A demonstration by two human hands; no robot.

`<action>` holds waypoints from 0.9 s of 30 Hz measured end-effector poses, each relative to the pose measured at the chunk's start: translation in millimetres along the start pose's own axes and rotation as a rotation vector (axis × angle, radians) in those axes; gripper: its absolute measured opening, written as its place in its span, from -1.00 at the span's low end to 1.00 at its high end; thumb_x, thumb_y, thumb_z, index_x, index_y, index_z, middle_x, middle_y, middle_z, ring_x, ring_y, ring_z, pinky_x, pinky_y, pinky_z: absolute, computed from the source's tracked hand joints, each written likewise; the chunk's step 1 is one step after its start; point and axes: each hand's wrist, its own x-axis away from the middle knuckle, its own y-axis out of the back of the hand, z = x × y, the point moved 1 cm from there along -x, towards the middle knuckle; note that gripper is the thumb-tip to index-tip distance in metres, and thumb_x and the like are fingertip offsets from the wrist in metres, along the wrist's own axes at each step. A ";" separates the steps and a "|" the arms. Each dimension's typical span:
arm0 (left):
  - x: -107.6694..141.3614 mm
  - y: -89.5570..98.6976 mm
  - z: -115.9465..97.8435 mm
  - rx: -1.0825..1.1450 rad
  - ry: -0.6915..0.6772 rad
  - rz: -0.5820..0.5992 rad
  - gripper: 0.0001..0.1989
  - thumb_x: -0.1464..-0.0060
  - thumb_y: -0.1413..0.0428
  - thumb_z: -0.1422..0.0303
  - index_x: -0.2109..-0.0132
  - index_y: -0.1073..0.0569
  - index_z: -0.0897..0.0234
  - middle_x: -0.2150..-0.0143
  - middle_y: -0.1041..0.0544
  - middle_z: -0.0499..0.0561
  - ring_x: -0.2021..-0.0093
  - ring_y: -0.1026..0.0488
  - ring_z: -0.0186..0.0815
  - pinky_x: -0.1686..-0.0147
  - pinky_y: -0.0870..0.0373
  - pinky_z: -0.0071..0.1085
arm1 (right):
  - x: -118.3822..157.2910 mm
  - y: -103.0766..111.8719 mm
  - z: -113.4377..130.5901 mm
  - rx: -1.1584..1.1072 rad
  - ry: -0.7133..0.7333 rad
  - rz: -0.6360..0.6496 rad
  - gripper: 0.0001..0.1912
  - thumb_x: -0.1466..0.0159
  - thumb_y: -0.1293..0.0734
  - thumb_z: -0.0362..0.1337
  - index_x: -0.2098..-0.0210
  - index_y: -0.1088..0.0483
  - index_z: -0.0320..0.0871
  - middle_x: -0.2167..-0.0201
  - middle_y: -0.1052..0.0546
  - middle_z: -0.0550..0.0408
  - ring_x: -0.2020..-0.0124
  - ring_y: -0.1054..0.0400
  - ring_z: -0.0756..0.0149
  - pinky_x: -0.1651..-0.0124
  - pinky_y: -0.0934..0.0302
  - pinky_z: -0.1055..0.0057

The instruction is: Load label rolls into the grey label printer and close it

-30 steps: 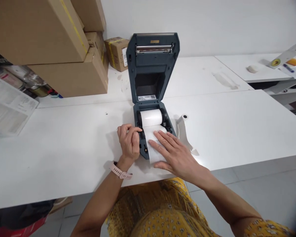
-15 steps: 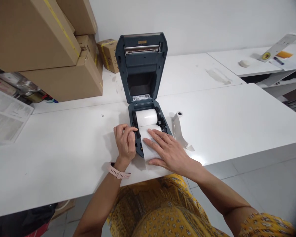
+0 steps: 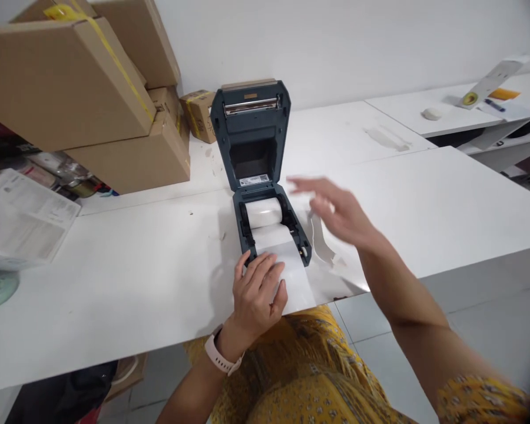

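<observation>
A dark blue-grey label printer [image 3: 295, 213] stands on the white table with its lid [image 3: 252, 126] raised. Inside it sits a white label roll [image 3: 263, 212], and its loose strip [image 3: 294, 280] runs over the front toward the table edge. My left hand [image 3: 258, 294] lies on the strip at the printer's front, fingers spread and slightly bent. To the right of the printer, my right hand [image 3: 338, 212] is in the air, smeared by motion, fingers apart and holding nothing. Below it, a curled paper strip [image 3: 321, 244] lies on the table; its rolled end is mostly hidden by that hand.
Cardboard boxes [image 3: 128, 153] are stacked at the back left, beside a small taped box [image 3: 199, 115]. A clear plastic-like container [image 3: 30, 212] stands at the far left. On the right-hand table are a tape roll [image 3: 470, 99] and a pen [image 3: 494, 105]. The table's front edge is close to me.
My right hand has lifted off the label strip and moved up and right. My left hand has gone from the printer's left side onto the strip, its fingers opening. The view has shifted slightly.
</observation>
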 end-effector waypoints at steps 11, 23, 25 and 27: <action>23.1 1.7 -5.3 -0.030 0.011 0.041 -0.64 -0.27 -0.08 0.47 -0.19 -0.47 0.34 -0.15 -0.64 0.25 -0.23 -0.55 -0.03 -0.35 -0.26 0.06 | -161.1 -6.2 -41.8 -0.321 -0.166 -0.160 -0.17 -0.34 0.04 0.48 -0.08 -0.45 0.03 -0.19 -0.56 0.09 -0.30 -0.36 0.04 -0.43 -0.20 -0.01; -21.9 11.0 43.2 0.604 0.762 -0.306 -0.34 -0.27 -0.12 -0.03 -0.43 -0.21 -0.06 -0.57 -0.09 0.00 -0.58 0.00 -0.04 -0.51 -0.07 0.01 | 77.1 -39.3 -1.7 -0.056 0.108 -0.145 -0.64 -0.51 -0.17 -0.25 -0.20 -0.45 0.08 -0.32 -0.48 0.08 -0.44 -0.23 0.07 -0.40 -0.19 -0.15; -24.3 1.8 40.1 0.788 0.940 -0.174 -0.24 -0.22 -0.18 -0.08 -0.46 -0.16 -0.08 -0.60 -0.02 -0.01 -0.60 0.05 -0.03 -0.52 -0.05 -0.01 | 81.1 -48.5 -4.5 -0.056 0.107 -0.225 -0.66 -0.46 -0.24 -0.29 -0.16 -0.48 0.09 -0.26 -0.53 0.09 -0.40 -0.29 0.04 -0.35 -0.25 -0.17; -22.3 -5.0 36.7 0.894 1.060 -0.120 -0.15 -0.15 -0.24 -0.09 -0.48 -0.12 -0.08 -0.60 -0.03 0.01 -0.59 0.04 0.00 -0.52 -0.06 -0.03 | 79.0 -55.9 -8.2 -0.080 0.114 -0.300 -0.72 -0.44 -0.28 -0.30 -0.05 -0.53 0.11 -0.14 -0.62 0.12 -0.32 -0.38 0.04 -0.32 -0.28 -0.17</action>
